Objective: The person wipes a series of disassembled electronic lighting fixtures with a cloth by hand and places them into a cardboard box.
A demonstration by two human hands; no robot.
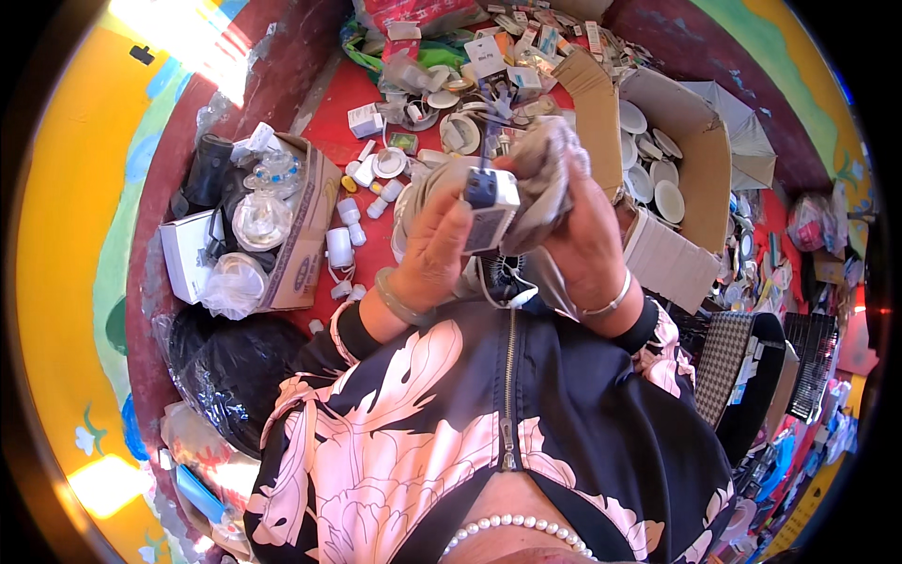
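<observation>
My left hand [427, 246] is closed on a small white box-shaped device [491, 226] with a dark blue-black end, held up before my chest. A dark cord seems to run up from that end. In my right hand [590, 240] is a crumpled grey-beige cloth [542, 193], bunched beside the device. Part of the cloth may touch the device; I cannot tell. Below the hands, a round dark finned part [505, 268] and a thin white wire [520, 299] show partly.
Left stands a cardboard box [305, 216] of plastic-wrapped fittings, above a black plastic bag [221, 367]. White bulbs [340, 246] lie on the red surface. Far ahead are piled small packages [536, 47]. At right, an open carton [691, 113] holds round white lamps [669, 199].
</observation>
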